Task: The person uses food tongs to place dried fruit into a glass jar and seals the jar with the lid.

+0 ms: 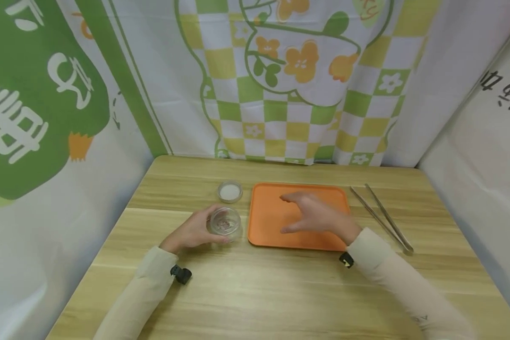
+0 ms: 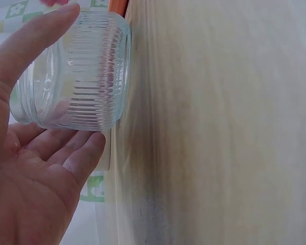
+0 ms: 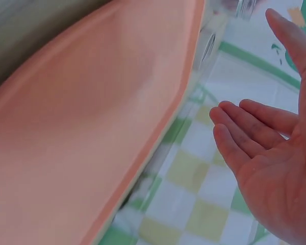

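Observation:
My left hand (image 1: 194,230) grips a small clear glass jar (image 1: 225,222) between its thumb and fingers, left of the orange tray. The jar has no lid on it, and some small reddish bits show at its bottom. In the left wrist view the ribbed wall of the jar (image 2: 94,76) stands right at the tabletop, thumb on one side and fingers on the other. My right hand (image 1: 316,215) hovers over the orange tray (image 1: 267,231) with thumb and fingers spread apart, holding nothing. Its bare palm (image 3: 275,168) shows in the right wrist view.
A round clear lid with a white centre (image 1: 230,191) lies behind the jar. Long metal tongs (image 1: 384,217) rest to the right of the tray, arms spread toward the back. A patterned curtain (image 1: 272,118) hangs along the far edge of the wooden table (image 1: 255,293).

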A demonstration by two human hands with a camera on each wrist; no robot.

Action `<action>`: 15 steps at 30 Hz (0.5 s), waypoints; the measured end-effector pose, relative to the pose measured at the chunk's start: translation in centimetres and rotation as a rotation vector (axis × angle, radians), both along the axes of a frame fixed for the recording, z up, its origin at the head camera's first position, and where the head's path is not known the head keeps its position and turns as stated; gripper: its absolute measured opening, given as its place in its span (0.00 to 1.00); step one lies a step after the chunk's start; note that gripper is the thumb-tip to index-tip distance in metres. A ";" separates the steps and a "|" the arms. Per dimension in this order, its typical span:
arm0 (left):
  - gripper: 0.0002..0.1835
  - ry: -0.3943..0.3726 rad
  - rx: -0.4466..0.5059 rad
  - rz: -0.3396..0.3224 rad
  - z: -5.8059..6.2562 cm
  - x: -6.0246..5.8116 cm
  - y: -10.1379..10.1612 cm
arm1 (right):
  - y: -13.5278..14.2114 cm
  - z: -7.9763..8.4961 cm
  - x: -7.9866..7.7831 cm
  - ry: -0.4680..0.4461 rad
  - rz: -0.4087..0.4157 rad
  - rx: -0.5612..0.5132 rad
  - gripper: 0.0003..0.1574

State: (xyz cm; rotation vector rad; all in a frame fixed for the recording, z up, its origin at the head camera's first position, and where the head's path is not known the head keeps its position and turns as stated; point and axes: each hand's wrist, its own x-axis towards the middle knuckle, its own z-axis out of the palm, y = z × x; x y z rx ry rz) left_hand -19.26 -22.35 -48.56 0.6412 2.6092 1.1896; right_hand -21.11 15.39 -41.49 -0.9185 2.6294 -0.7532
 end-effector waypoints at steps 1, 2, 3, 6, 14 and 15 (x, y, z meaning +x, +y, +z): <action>0.49 -0.002 0.000 -0.001 0.0 0.0 0.0 | -0.6 -0.1 0.0 -0.017 0.007 -0.012 0.61; 0.49 -0.002 -0.002 -0.001 0.0 0.0 0.1 | -1.3 -0.3 -0.1 -0.015 0.017 -0.016 0.61; 0.49 -0.004 -0.004 0.001 0.0 -0.1 0.1 | -1.9 -0.5 -0.2 -0.017 0.025 -0.020 0.61; 0.49 -0.001 -0.009 0.002 -0.1 -0.1 0.0 | -4.0 -1.2 -0.5 -0.001 0.054 -0.017 0.61; 0.48 -0.016 0.011 0.003 -0.2 -0.2 -0.2 | -8.5 -3.1 -1.2 0.019 0.101 -0.075 0.58; 0.48 -0.019 0.013 0.002 -0.2 -0.2 -0.2 | -9.0 -3.3 -1.2 0.026 0.104 -0.086 0.57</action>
